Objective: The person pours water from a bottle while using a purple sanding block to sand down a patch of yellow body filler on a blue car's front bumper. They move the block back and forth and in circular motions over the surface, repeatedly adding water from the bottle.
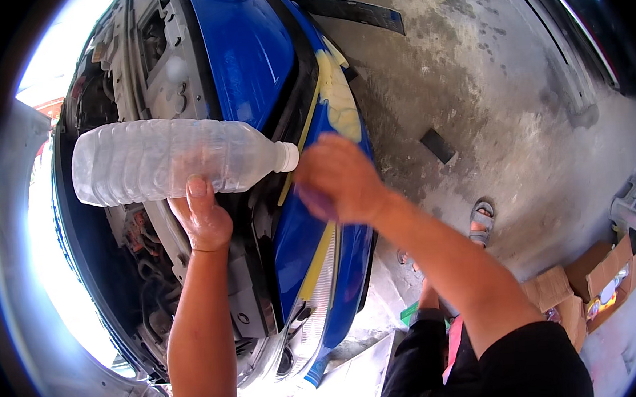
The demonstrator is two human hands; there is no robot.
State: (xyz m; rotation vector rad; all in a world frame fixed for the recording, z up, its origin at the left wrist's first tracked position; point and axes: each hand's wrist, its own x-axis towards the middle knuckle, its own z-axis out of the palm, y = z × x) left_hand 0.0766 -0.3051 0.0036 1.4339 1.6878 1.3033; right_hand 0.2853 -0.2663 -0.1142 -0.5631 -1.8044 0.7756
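Observation:
My left hand grips a clear, ribbed plastic bottle, which lies on its side in the air above the front of a car. Its white cap points right. Close beside the cap is my right hand, smeared by motion, with its fingers curled round a flat purple pad. Whether the right fingers touch the cap, I cannot tell. Beneath both hands runs the car's blue bumper, with a pale yellow patch along its right edge and masking-tape-like yellow strips near the headlight.
An open engine bay lies on the left, below a raised hood. On the concrete floor are a dark rectangular block, a long dark panel and open cardboard boxes. My sandalled foot shows below.

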